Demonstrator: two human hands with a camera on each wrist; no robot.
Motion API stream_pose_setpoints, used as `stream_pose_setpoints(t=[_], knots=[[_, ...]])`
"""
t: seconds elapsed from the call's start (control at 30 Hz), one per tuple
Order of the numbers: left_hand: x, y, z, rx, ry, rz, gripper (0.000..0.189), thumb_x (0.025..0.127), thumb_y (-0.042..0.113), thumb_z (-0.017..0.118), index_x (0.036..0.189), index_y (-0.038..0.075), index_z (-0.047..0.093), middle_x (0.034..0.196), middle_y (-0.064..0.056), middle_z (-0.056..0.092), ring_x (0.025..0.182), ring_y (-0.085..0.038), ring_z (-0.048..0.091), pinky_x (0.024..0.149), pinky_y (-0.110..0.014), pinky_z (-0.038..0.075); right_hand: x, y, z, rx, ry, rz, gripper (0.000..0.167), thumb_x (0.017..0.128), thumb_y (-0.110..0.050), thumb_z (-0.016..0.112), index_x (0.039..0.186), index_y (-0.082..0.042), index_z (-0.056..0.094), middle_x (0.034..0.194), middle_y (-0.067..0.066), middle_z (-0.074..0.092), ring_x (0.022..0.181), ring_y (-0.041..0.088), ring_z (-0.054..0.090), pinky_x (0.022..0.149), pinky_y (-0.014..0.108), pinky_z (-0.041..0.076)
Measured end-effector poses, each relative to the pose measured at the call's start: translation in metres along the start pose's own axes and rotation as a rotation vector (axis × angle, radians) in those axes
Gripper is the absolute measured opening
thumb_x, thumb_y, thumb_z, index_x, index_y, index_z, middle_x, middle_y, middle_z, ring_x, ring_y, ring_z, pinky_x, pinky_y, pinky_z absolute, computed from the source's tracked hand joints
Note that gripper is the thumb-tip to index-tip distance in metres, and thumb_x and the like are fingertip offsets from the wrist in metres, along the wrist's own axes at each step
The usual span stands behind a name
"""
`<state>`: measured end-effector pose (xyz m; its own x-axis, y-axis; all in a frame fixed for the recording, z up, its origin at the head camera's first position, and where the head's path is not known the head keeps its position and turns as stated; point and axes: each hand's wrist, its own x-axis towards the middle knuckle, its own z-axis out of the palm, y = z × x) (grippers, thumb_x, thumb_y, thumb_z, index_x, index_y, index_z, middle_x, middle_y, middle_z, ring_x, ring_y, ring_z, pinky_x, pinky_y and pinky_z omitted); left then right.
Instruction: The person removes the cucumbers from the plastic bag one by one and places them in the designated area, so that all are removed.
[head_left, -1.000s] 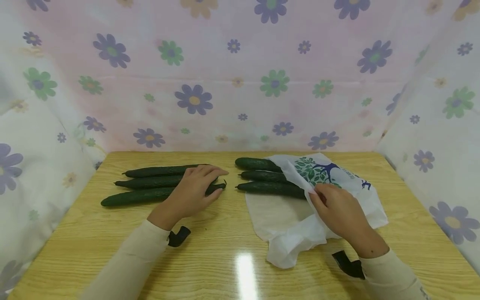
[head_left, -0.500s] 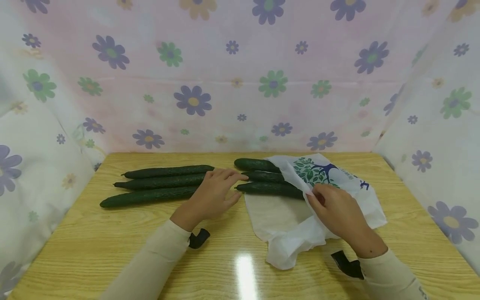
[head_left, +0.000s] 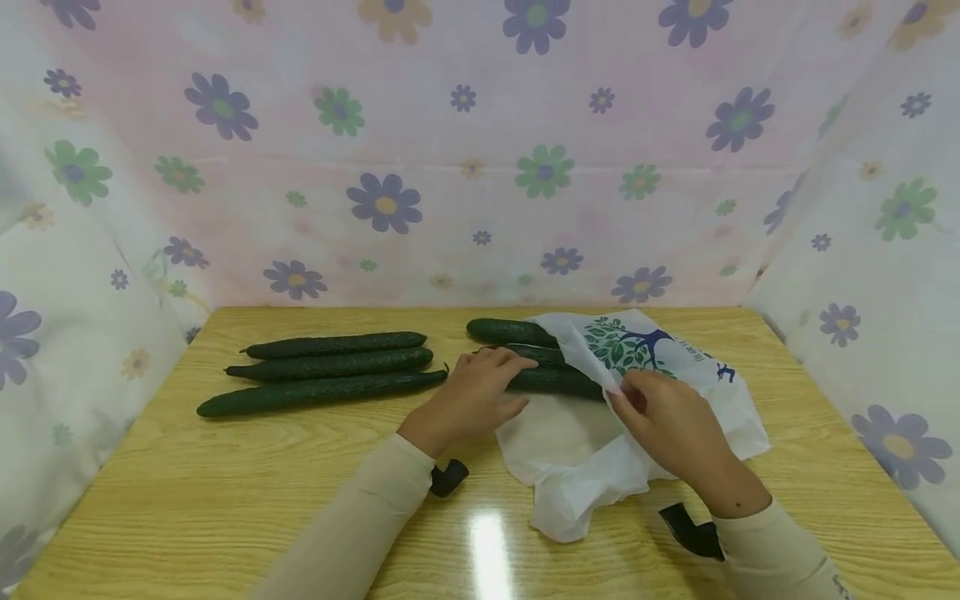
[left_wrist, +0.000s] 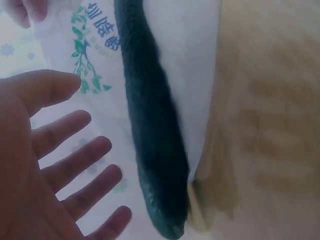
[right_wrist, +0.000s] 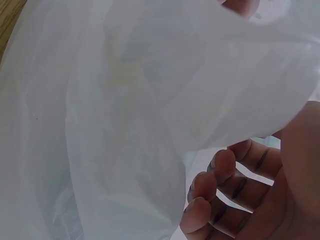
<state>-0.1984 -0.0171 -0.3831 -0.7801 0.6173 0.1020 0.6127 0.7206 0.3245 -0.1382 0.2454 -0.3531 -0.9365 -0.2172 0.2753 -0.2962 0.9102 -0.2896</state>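
Note:
A white plastic bag (head_left: 720, 408) with a green and blue tree print lies on its side at the right. Three cucumbers stick out of its mouth; the far one (head_left: 510, 331) shows most plainly. My right hand (head_left: 678, 425) pinches the upper edge of the bag's mouth between thumb and fingers. Over the stem ends of the two nearer cucumbers is my left hand (head_left: 476, 396), partly hiding them. In the left wrist view its fingers (left_wrist: 82, 187) are spread, apart from the cucumber (left_wrist: 155, 135) beside them.
Three more cucumbers (head_left: 330, 364) lie side by side at the left of the wooden table (head_left: 225, 500). A flower-patterned cloth (head_left: 450, 208) stands behind the table and on both sides. Black straps (head_left: 693, 533) hang at both wrists.
My left hand has moved right, from over the left cucumbers across to the ones in the bag's mouth. My right hand keeps its pinch on the bag, almost still.

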Motion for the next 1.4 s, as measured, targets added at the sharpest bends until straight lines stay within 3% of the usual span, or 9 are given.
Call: stream_pose_setpoints(t=[0.33, 0.67, 0.8, 1.0, 1.2, 1.4], knots=[[-0.001, 0.004, 0.013, 0.043, -0.154, 0.003, 0.061, 0.104, 0.041, 0.054, 0.157, 0.020, 0.033, 0.166, 0.001, 0.026, 0.155, -0.023, 0.022, 0.123, -0.049, 0.022, 0.001, -0.002, 0.002, -0.004, -0.004, -0.001, 0.024, 0.097, -0.020, 0.066, 0.075, -0.014, 0.057, 0.065, -0.002, 0.047, 0.056, 0.012, 0.040, 0.052, 0.026, 0.031], [0.000, 0.004, 0.021, 0.053, -0.054, 0.068, 0.034, 0.104, 0.029, 0.055, 0.137, 0.021, 0.060, 0.147, 0.002, 0.050, 0.136, -0.022, 0.046, 0.112, -0.044, 0.040, -0.001, -0.001, 0.002, -0.007, -0.032, 0.014, 0.025, 0.099, -0.023, 0.063, 0.076, -0.014, 0.057, 0.066, -0.002, 0.048, 0.057, 0.012, 0.041, 0.051, 0.026, 0.031], [0.000, 0.008, 0.021, 0.048, -0.020, 0.080, 0.031, 0.105, 0.027, 0.055, 0.134, 0.022, 0.061, 0.137, 0.004, 0.056, 0.124, -0.019, 0.050, 0.102, -0.045, 0.046, -0.001, -0.001, 0.002, -0.015, -0.030, 0.013, 0.026, 0.099, -0.022, 0.063, 0.075, -0.014, 0.056, 0.065, -0.002, 0.048, 0.056, 0.012, 0.041, 0.051, 0.026, 0.032], [0.000, 0.012, 0.018, 0.067, 0.012, 0.080, 0.034, 0.104, 0.030, 0.056, 0.138, 0.027, 0.059, 0.132, 0.004, 0.056, 0.116, -0.016, 0.051, 0.091, -0.042, 0.045, 0.000, 0.000, 0.001, -0.014, -0.020, 0.006, 0.023, 0.098, -0.019, 0.064, 0.076, -0.013, 0.057, 0.065, -0.001, 0.049, 0.057, 0.012, 0.041, 0.051, 0.026, 0.032], [-0.001, 0.012, 0.019, 0.078, 0.025, 0.078, 0.041, 0.103, 0.028, 0.059, 0.143, 0.023, 0.055, 0.133, -0.001, 0.053, 0.119, -0.017, 0.053, 0.090, -0.040, 0.044, 0.000, -0.001, 0.001, -0.002, -0.039, 0.012, 0.022, 0.098, -0.020, 0.063, 0.078, -0.013, 0.059, 0.066, -0.002, 0.049, 0.058, 0.012, 0.042, 0.051, 0.026, 0.032], [0.000, 0.011, 0.021, 0.101, -0.014, 0.086, 0.041, 0.102, 0.029, 0.060, 0.142, 0.020, 0.058, 0.130, -0.001, 0.057, 0.118, -0.017, 0.056, 0.091, -0.039, 0.046, 0.001, -0.002, 0.001, -0.010, -0.034, 0.011, 0.025, 0.098, -0.018, 0.063, 0.075, -0.014, 0.056, 0.064, -0.001, 0.047, 0.056, 0.012, 0.041, 0.050, 0.026, 0.032]])
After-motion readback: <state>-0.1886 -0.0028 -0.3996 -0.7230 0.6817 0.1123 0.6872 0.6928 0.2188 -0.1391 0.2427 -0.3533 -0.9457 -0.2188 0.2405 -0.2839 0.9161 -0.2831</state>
